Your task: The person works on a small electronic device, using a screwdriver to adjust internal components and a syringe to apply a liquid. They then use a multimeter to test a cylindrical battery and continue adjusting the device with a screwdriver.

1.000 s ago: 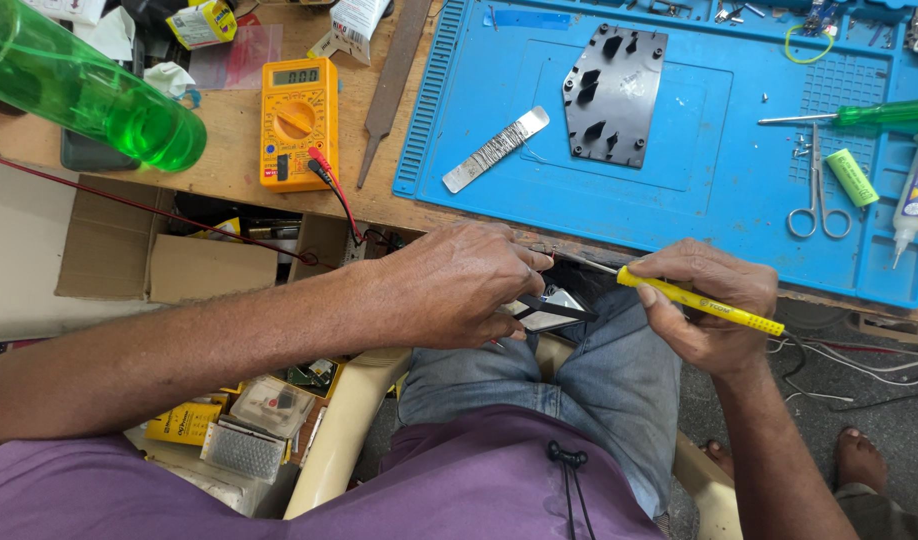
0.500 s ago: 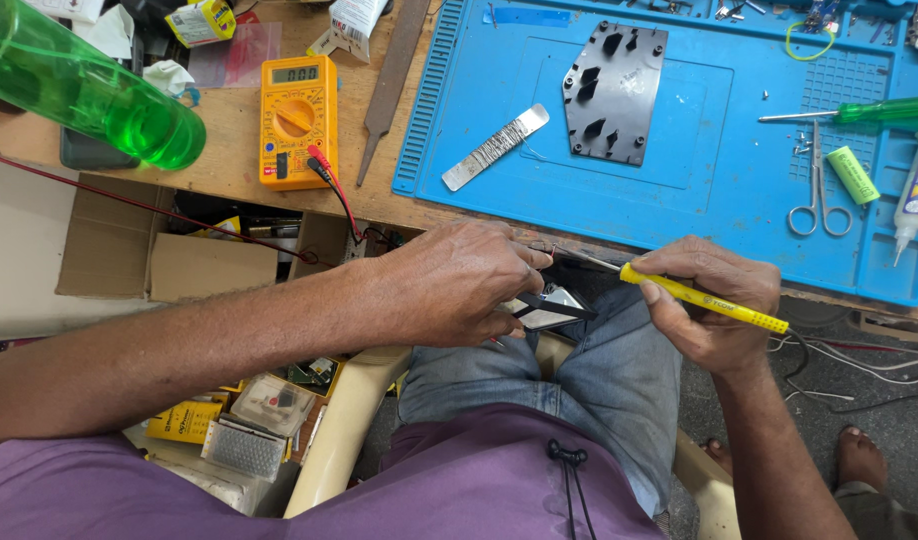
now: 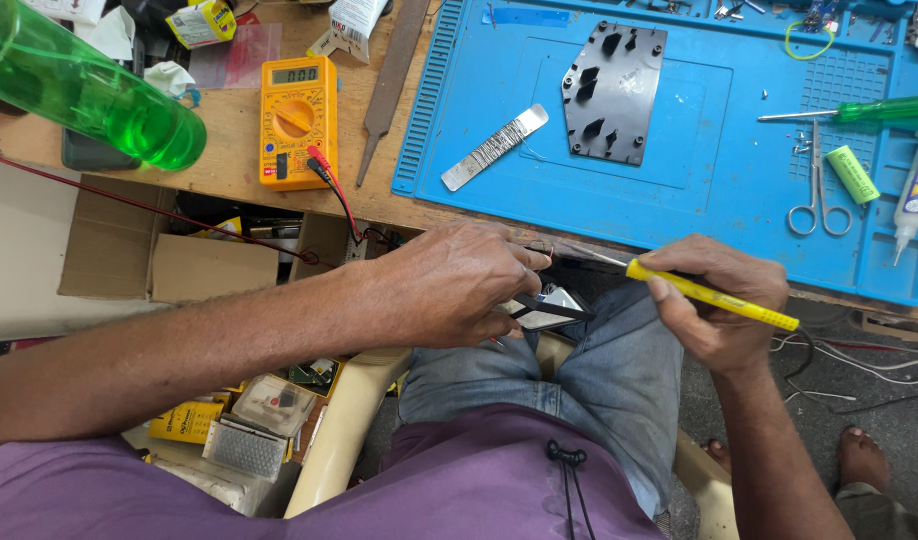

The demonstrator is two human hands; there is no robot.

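Hands meet just below the near edge of the blue work mat (image 3: 679, 200), over our denim lap. Our left hand (image 3: 449, 285) is curled tight around a small flat device (image 3: 549, 308), dark-framed with a pale glossy face; only one corner shows past the fingers, so we cannot tell its full shape. Our right hand (image 3: 724, 300) pinches a slim yellow screwdriver (image 3: 709, 293), its thin metal shaft slanting toward the device. On the mat lie a black plastic plate (image 3: 614, 95) with cut-out holes, a dull grey metal strip (image 3: 494, 148), steel scissors (image 3: 817, 190) and a green-handled screwdriver (image 3: 859, 110). Left of the mat, on bare wood, sit a yellow multimeter (image 3: 297, 122) and a translucent green bottle (image 3: 84, 85).
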